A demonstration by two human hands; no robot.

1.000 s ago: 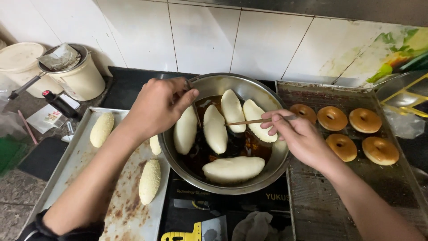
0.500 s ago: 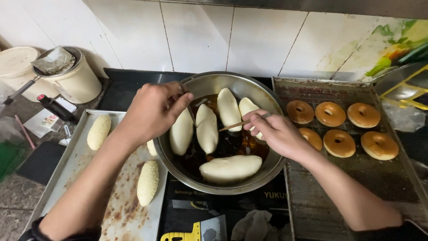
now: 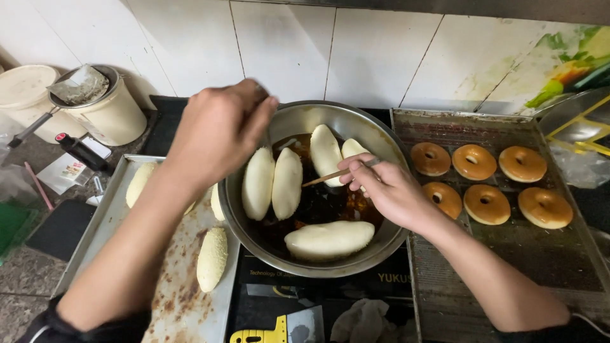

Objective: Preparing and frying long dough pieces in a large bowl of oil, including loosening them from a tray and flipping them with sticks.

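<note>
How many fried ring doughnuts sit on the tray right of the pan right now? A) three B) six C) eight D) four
B: six browned ring doughnuts lie in two rows of three on the wire tray, beside the pan where the right hand works a stick.

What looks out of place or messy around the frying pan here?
Nothing spilled. The left tray is blotched with brown stains around the raw dough pieces; the pan and doughnuts sit orderly.
</note>
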